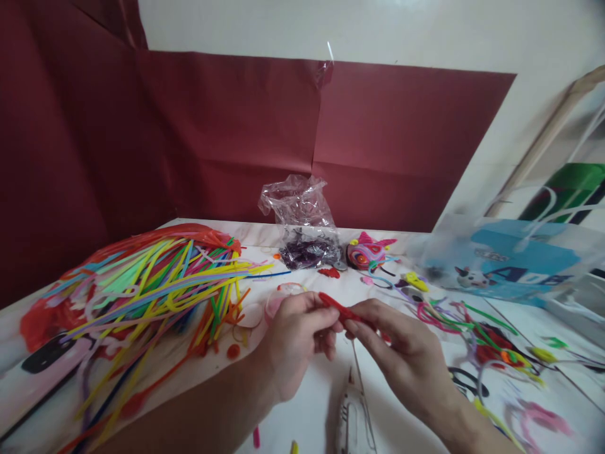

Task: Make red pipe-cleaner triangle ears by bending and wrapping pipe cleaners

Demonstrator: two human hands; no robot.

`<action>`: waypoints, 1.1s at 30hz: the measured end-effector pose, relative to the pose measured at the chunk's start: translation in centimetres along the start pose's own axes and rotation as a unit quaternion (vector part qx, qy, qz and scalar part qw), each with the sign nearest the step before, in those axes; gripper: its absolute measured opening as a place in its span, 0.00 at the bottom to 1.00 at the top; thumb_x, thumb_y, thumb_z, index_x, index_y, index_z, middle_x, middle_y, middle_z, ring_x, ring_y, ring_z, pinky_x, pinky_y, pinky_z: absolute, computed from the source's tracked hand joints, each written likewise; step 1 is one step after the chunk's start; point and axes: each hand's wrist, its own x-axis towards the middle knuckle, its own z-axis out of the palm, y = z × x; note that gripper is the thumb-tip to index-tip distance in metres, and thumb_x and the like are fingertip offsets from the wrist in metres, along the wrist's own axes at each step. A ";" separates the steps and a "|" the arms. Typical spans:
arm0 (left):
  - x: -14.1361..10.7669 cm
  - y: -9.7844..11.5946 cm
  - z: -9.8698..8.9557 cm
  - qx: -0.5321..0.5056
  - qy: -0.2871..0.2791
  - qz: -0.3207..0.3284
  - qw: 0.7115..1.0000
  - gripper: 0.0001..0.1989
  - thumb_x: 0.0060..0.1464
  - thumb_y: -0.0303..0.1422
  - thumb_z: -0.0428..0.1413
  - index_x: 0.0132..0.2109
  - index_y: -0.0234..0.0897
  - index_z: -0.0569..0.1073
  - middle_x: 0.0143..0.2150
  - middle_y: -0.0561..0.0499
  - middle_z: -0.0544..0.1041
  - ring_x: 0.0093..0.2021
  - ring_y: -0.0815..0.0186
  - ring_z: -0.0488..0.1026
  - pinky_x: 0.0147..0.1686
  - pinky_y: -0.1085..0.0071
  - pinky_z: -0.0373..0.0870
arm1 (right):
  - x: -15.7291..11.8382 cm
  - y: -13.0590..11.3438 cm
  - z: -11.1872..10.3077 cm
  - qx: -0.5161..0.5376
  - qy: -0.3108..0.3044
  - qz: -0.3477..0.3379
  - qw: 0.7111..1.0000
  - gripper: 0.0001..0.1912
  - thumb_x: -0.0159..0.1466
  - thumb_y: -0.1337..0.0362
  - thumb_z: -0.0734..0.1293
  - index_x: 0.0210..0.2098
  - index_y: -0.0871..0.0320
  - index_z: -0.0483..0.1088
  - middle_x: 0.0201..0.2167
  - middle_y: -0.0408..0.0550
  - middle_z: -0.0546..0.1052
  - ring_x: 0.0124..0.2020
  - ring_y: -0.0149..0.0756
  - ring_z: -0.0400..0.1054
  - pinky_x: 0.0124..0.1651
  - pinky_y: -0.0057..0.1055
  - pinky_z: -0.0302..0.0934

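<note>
A short red fuzzy strip (pixel 341 309) is held between my two hands above the middle of the white table. My left hand (pixel 299 337) pinches its left part between thumb and fingers. The fingertips of my right hand (pixel 401 347) are closed on its right part. Both hands are close together, almost touching. Below them, a white glue gun (pixel 352 419) lies on the table with its tip pointing away from me. Behind my hands sits a small piece of red material (pixel 329 272).
Many coloured pipe cleaners (pixel 179 277) are heaped at left, near a pink phone (pixel 51 372). A clear plastic bag (pixel 307 233) and a pink figure (pixel 366 252) stand at the back. Coloured scraps (pixel 501 347) and a blue-white bag (pixel 520 258) are at right.
</note>
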 end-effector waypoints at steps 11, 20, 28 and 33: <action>-0.1 0.1 -0.6 0.099 -0.039 0.030 0.994 0.09 0.48 0.32 0.53 0.24 0.33 0.66 0.18 0.56 0.66 0.14 0.78 0.57 0.14 0.79 0.50 | 0.5 -0.1 -0.6 0.374 -0.080 0.231 0.895 0.08 0.57 0.63 0.69 0.28 0.63 0.74 0.22 0.49 0.77 0.19 0.30 0.67 0.24 0.25 0.61; -0.5 0.4 -0.5 0.289 -0.031 0.122 0.949 0.05 0.43 0.28 0.57 0.24 0.34 0.67 0.21 0.56 0.67 0.22 0.73 0.63 0.20 0.77 0.57 | 0.6 -0.7 -1.4 0.224 -0.114 0.259 0.932 0.13 0.56 0.58 0.69 0.24 0.63 0.71 0.18 0.47 0.75 0.17 0.28 0.64 0.21 0.23 0.59; -0.4 1.5 -0.6 0.295 -0.038 0.095 0.950 0.06 0.44 0.31 0.55 0.24 0.35 0.66 0.18 0.56 0.65 0.19 0.72 0.62 0.19 0.76 0.58 | 1.1 -1.2 -2.9 0.141 -0.192 0.278 0.930 0.16 0.56 0.55 0.68 0.23 0.63 0.71 0.17 0.47 0.75 0.15 0.26 0.62 0.18 0.22 0.56; -0.6 1.4 -0.4 0.269 -0.060 0.092 0.957 0.07 0.46 0.33 0.55 0.26 0.34 0.66 0.20 0.54 0.69 0.21 0.71 0.66 0.22 0.75 0.62 | 1.2 -1.1 -3.6 0.162 -0.232 0.288 0.915 0.13 0.57 0.58 0.68 0.24 0.63 0.71 0.18 0.47 0.75 0.15 0.26 0.62 0.18 0.22 0.56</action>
